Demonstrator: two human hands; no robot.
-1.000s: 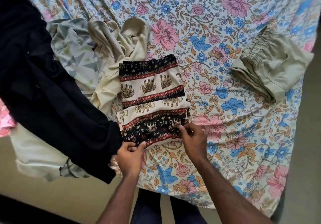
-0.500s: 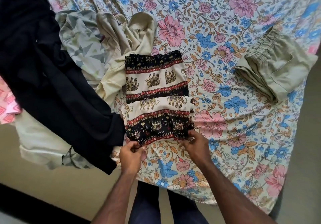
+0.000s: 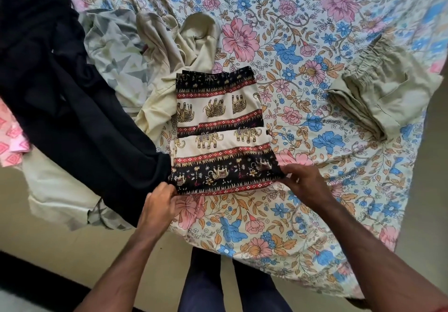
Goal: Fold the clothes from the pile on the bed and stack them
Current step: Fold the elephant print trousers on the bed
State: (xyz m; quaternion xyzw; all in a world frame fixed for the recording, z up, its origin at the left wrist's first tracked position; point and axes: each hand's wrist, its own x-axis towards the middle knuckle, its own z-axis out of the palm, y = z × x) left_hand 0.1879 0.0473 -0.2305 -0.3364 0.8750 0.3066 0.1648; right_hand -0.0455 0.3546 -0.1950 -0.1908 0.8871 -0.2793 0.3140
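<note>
A person stands at the edge of a bed (image 3: 315,16) covered by a floral sheet, both forearms reaching forward over it. In front of them lies a folded elephant-print garment (image 3: 218,130), black, cream and red in bands, laid flat on the sheet with one fold line running across its middle. The left hand (image 3: 160,202) pinches the near left corner of this garment, fingers curled over the hem. The right hand (image 3: 308,183) grips the near right corner, thumb and fingers closed on the cloth edge. The near edge looks slightly raised off the sheet between the two hands.

To the left sits the pile of unfolded clothes. A large black garment (image 3: 72,105) drapes across it and hangs off the side of the bed, its end touching the left edge of the elephant-print garment. Behind it lie a grey piece with a triangle pattern (image 3: 116,52) and a crumpled beige piece (image 3: 179,40), which reaches under the far left corner of the print garment. A pink patterned cloth (image 3: 11,139) shows at the far left edge.

Well apart on the right of the bed rests a folded olive garment (image 3: 385,88) with an elastic waistband. The person's dark-trousered legs (image 3: 232,285) show below, between the arms.
</note>
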